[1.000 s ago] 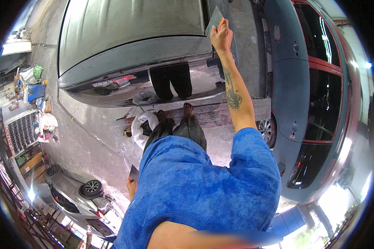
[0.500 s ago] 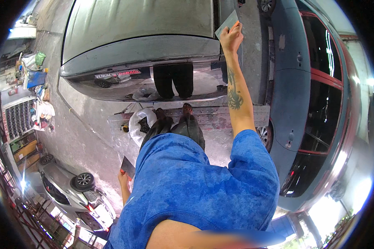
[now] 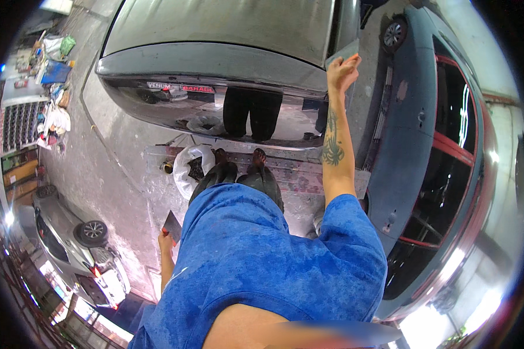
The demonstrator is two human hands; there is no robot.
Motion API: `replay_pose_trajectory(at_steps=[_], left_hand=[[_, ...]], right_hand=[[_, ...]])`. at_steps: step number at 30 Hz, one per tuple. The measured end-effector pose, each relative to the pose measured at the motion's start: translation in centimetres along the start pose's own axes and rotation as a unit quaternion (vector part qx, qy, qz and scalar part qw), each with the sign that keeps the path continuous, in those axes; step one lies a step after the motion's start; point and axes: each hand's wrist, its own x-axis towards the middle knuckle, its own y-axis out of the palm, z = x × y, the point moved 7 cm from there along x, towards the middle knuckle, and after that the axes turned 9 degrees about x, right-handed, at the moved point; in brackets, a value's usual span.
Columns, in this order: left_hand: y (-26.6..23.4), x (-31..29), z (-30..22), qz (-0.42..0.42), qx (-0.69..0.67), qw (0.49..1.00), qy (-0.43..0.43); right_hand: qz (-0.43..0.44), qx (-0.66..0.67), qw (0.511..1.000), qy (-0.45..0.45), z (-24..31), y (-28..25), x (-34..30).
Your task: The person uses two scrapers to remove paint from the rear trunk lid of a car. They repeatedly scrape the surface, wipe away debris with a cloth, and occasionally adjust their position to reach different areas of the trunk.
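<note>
My right arm reaches far forward, and my right hand (image 3: 343, 75) is closed round a putty knife (image 3: 347, 52) with a broad grey blade and an orange handle. Its blade lies at the right corner of the grey vehicle's roof (image 3: 227, 23); whether it touches the surface I cannot tell. Low at my left side, my left hand (image 3: 165, 243) grips a second putty knife (image 3: 172, 224), dark-bladed with an orange-red handle, its blade pointing up and away from the vehicle. Below the roof edge, a dark glossy window (image 3: 180, 119) reflects legs and a bag.
My feet stand on a speckled plank (image 3: 297, 168), beside a white plastic bag (image 3: 183, 174). A blue-grey car (image 3: 402, 128) with red window frames stands close on the right. At left are a silver car (image 3: 64, 256) and a cluttered bench holding a blue item (image 3: 55, 72).
The view has shifted, so the vehicle sits further right. My right hand has moved slightly down with its putty knife, and the blade has tilted flatter. Both knives stay in hand.
</note>
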Motion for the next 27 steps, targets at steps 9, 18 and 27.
replay_pose_trajectory(at_steps=[9, 18, 27], left_hand=[[2.7, -0.6, 0.1, -0.043, -0.004, 0.999, 0.012], [2.4, 1.7, -4.8, -0.132, 0.067, 0.989, -0.001], [-1.6, 6.5, -13.2, -0.072, -0.375, 0.919, 0.096]], right_hand=[[0.087, -0.004, 0.996, 0.035, -2.0, 1.0, -1.1], [-0.060, 0.021, 0.997, 0.050, 5.6, -7.4, -4.4], [0.082, 0.465, 0.779, 0.413, 14.2, -3.2, -18.8]])
